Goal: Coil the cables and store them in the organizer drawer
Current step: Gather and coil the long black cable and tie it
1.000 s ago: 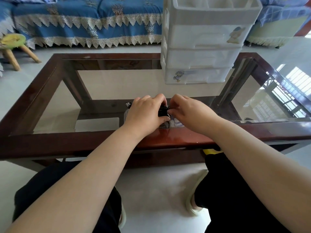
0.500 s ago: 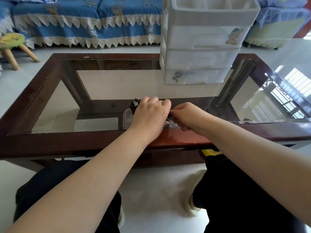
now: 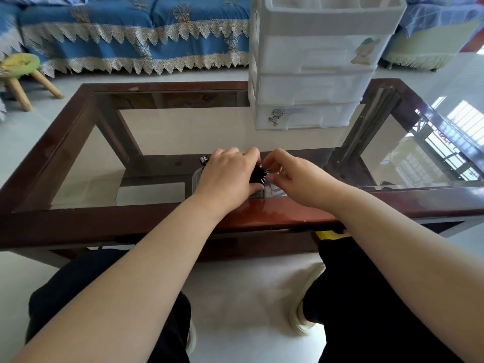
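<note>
My left hand (image 3: 227, 175) grips a small black coiled cable (image 3: 258, 174) just above the near part of the glass table. A plug end of the cable (image 3: 203, 160) sticks out to the left of the hand. My right hand (image 3: 296, 176) sits right beside it, thumb and fingers pinching something thin and dark at the coil's right side. Most of the coil is hidden under my left hand. The white organizer (image 3: 314, 66) with three shut drawers stands at the far side of the table.
The table has a dark red wooden frame (image 3: 262, 218) around a glass top. A clear small container (image 3: 196, 179) shows beneath my left hand. A blue-covered sofa (image 3: 131, 30) and a green stool (image 3: 21, 66) stand beyond the table. My knees are under the near edge.
Both hands have stayed together over the coil. My right hand shifted slightly and its fingers now pinch at the coil's right side; my left hand turned a little.
</note>
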Available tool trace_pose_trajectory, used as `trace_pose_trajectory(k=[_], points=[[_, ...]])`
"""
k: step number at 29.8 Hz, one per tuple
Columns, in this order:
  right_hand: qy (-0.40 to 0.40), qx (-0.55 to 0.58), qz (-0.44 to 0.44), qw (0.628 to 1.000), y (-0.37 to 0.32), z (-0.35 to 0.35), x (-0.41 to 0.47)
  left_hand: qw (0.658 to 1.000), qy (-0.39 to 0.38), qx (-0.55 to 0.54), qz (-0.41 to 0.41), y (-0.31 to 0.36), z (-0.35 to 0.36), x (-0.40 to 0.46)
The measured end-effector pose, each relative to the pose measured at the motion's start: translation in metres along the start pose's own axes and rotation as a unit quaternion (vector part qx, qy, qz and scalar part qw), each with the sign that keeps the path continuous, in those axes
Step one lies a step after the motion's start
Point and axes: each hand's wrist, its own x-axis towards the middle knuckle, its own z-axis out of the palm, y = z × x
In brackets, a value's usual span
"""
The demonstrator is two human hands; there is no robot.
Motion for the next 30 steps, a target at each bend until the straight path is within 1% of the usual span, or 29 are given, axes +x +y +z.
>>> trace_pose_trajectory(k=[3,5,7,9,10,11,12,13,14,15,16,17,18,19,20,21,22,23,24,25,26,27,30], points=[[0.048,-0.111,-0.068,0.99,-0.001,-0.002,-0.002,1.0,-0.004,0.015,0.004,-0.002,0.004,0.002],[0.074,-0.138,-0.102,0.982,-0.003,-0.002,-0.001,1.0,-0.008,0.024,0.013,-0.003,0.006,0.003],[0.077,-0.158,-0.116,0.978,-0.005,-0.003,-0.001,0.999,-0.006,0.038,0.026,-0.001,0.006,0.003],[0.066,-0.166,-0.111,0.978,-0.007,-0.003,-0.001,0.998,0.004,0.057,0.04,0.001,0.007,0.001],[0.054,-0.147,-0.084,0.984,-0.008,-0.001,0.0,0.997,0.012,0.067,0.047,0.002,0.009,0.001],[0.041,-0.103,-0.037,0.993,-0.009,0.001,0.002,0.995,0.023,0.074,0.058,0.002,0.01,0.0],[0.024,-0.028,0.035,0.999,-0.01,0.004,0.004,0.994,0.034,0.079,0.071,0.003,0.011,-0.001],[0.004,0.077,0.121,0.99,-0.01,0.006,0.007,0.992,0.047,0.083,0.086,0.004,0.013,-0.002],[-0.021,0.199,0.205,0.958,-0.01,0.007,0.009,0.989,0.064,0.087,0.098,0.003,0.017,-0.002],[-0.051,0.32,0.277,0.905,-0.008,0.008,0.01,0.987,0.076,0.092,0.107,0.004,0.02,-0.002],[-0.083,0.425,0.33,0.839,-0.006,0.008,0.011,0.985,0.083,0.097,0.112,0.004,0.022,-0.002],[-0.107,0.505,0.362,0.777,-0.004,0.007,0.011,0.984,0.091,0.1,0.114,0.004,0.023,-0.002],[-0.119,0.561,0.373,0.73,-0.002,0.006,0.01,0.983,0.1,0.1,0.114,0.004,0.023,-0.002],[-0.124,0.594,0.37,0.703,-0.001,0.005,0.008,0.984,0.103,0.096,0.11,0.003,0.022,-0.001],[-0.121,0.603,0.362,0.7,0.0,0.005,0.007,0.986,0.098,0.089,0.102,0.003,0.02,-0.001],[-0.109,0.584,0.346,0.726,0.0,0.006,0.005,0.99,0.083,0.075,0.087,0.004,0.017,0.0],[-0.085,0.526,0.316,0.785,0.001,0.006,0.004,0.995,0.06,0.052,0.064,0.004,0.014,0.001],[-0.049,0.427,0.271,0.861,0.002,0.005,0.003,0.999,0.034,0.023,0.036,0.004,0.01,0.002],[-0.006,0.308,0.22,0.926,0.002,0.004,0.003,1.0,0.016,-0.007,0.011,0.004,0.007,0.003],[0.047,0.202,0.165,0.964,0.004,0.003,0.003,0.999,0.008,-0.031,-0.005,0.003,0.005,0.004],[0.094,0.137,0.116,0.979,0.006,0.002,0.003,0.998,0.007,-0.052,-0.017,0.002,0.003,0.005],[0.125,0.107,0.073,0.984,0.006,-0.001,0.003,0.996,0.004,-0.079,-0.03,0.001,0.001,0.007],[0.15,0.027,-0.031,0.988,0.007,0.0,0.001,0.979,-0.022,-0.186,-0.08,-0.004,-0.003,0.011]])
